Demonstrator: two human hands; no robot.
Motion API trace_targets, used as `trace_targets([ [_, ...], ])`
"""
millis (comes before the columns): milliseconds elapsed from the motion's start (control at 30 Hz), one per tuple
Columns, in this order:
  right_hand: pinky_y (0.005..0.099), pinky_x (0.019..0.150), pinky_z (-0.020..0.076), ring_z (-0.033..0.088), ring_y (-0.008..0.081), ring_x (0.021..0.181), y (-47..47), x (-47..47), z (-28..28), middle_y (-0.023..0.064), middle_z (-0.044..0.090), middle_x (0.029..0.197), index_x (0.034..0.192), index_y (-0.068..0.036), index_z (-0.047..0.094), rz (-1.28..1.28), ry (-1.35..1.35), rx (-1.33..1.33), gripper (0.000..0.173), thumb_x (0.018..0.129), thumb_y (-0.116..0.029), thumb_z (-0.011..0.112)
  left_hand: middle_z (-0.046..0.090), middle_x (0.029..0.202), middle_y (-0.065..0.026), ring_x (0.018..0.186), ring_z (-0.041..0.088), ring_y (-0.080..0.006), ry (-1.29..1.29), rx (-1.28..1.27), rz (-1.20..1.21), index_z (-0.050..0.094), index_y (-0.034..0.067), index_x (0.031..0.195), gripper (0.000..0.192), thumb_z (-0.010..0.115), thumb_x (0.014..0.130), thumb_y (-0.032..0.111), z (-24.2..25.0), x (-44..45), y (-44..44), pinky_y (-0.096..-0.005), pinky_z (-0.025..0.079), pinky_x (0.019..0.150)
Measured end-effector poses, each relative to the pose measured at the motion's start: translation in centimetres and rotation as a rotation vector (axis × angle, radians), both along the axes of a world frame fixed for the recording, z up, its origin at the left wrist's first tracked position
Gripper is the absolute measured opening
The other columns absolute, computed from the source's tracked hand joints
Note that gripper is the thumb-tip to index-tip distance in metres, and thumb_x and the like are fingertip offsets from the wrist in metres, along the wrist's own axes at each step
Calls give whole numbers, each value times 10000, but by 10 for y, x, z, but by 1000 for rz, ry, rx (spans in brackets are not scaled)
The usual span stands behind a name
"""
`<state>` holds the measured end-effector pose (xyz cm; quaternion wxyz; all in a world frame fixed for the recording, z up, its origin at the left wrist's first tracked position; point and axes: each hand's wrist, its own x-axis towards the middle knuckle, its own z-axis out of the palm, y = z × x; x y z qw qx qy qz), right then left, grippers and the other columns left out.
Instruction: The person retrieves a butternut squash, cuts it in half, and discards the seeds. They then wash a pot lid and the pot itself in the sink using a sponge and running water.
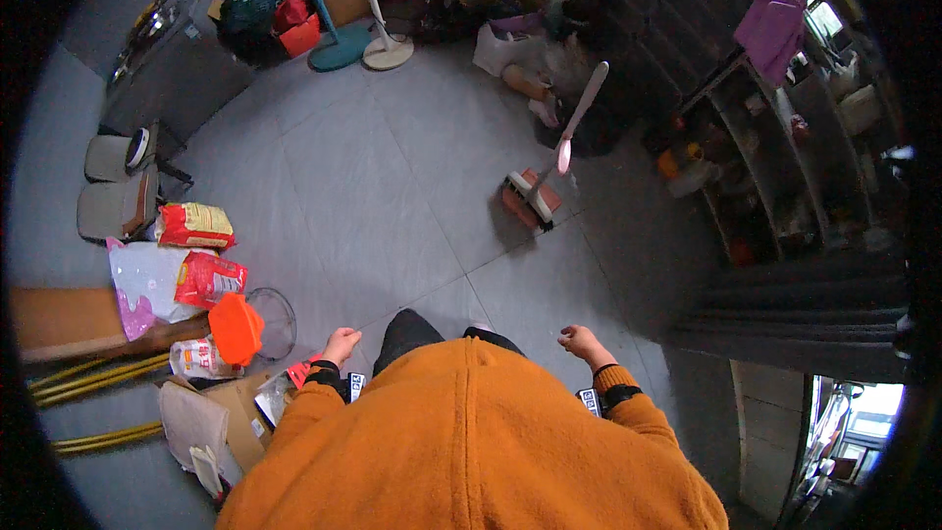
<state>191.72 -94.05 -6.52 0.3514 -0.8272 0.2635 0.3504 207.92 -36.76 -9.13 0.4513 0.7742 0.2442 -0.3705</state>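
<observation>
My left hand [342,345] hangs beside my left leg, with its fingers loosely curled and nothing seen in it. On the other side, my right hand [578,343] hangs in front of its orange sleeve, also with curled fingers and nothing seen in it. Both wrists wear black bands. Ahead of me and to the right, a broom [536,193] with a long pale handle stands upright at a red dustpan [550,196] on the grey tiled floor [412,177]. An orange plastic item [235,329] and a clear round container [283,324] are nearest to my left hand.
Food bags [197,225], a cardboard box [239,412] and yellow poles [110,379] lie at the left. Grey seats [110,210] stand beyond them. A white stand fan [388,51] and a teal fan base [340,49] are at the far side. Loaded shelves [765,162] and a dark curtain [795,316] line the right.
</observation>
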Motion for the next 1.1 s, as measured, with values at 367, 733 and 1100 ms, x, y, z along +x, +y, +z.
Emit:
trace_targets([
  [367,401,854,494,625,337,981,3,240,16,190,658,1056,1176,-40,591,93,-142,62,424,823,-268,647,547,621,-68,578,535,-206,176,133,-538,584,24,755,193,578,804,210,-12,167,7,-378,423,521],
  [733,387,808,499,640,292,930,-33,269,47,156,674,994,1026,-40,643,-427,-167,-152,280,829,-234,601,571,674,-55,541,500,-144,1,150,-393,624,49,824,216,592,844,262,-29,563,-121,-321,398,463],
  [1100,305,584,512,639,149,652,8,85,3,69,678,788,972,-20,665,-1036,60,17,285,849,-270,603,621,732,-55,589,556,-119,132,-181,-949,637,11,924,224,607,864,225,-27,507,-425,-265,415,447],
])
